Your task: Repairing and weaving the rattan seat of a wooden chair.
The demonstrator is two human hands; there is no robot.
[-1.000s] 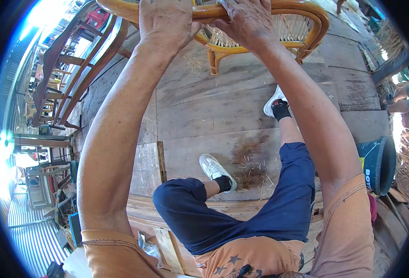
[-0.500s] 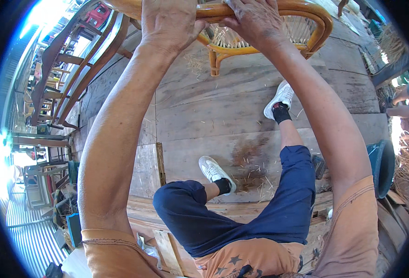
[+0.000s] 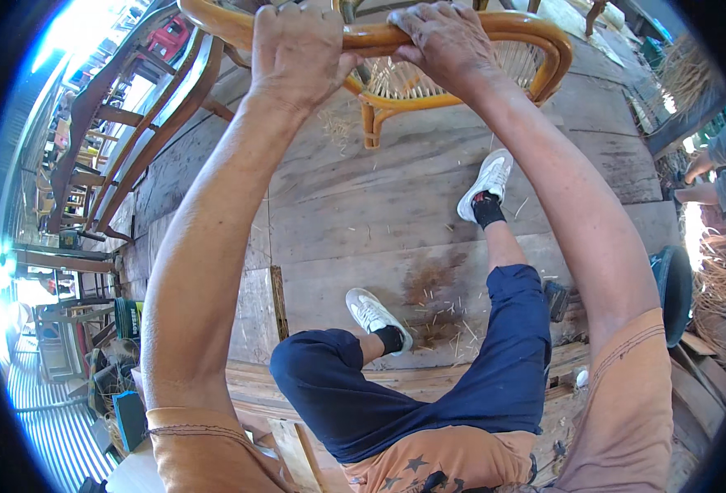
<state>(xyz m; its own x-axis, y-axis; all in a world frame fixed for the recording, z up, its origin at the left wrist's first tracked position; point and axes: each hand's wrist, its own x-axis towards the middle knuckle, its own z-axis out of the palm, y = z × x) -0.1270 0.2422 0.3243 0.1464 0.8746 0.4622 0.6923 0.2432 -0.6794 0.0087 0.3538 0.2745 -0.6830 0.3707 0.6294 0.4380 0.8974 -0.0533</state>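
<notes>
A rattan chair with a glossy golden-brown frame stands at the far side of the wooden floor. My left hand is closed over its curved top rail, fingers wrapped round the far side. To the right, my right hand grips the same rail, with a short stretch of bare rattan between the two hands. Below the rail, pale woven strands fill the chair's frame. One bound leg reaches the floor. The chair's far part runs out of the top of the picture.
Dark wooden chair frames lean at the left. A dark blue-green bucket stands at the right, near scraps of wood and dry fibre. Another person's limb shows at the right edge. Cut strand bits litter the plank floor.
The chair and my hands sit slightly lower and further left in view, and more of the chair shows above the rail. Both hands keep their hold.
</notes>
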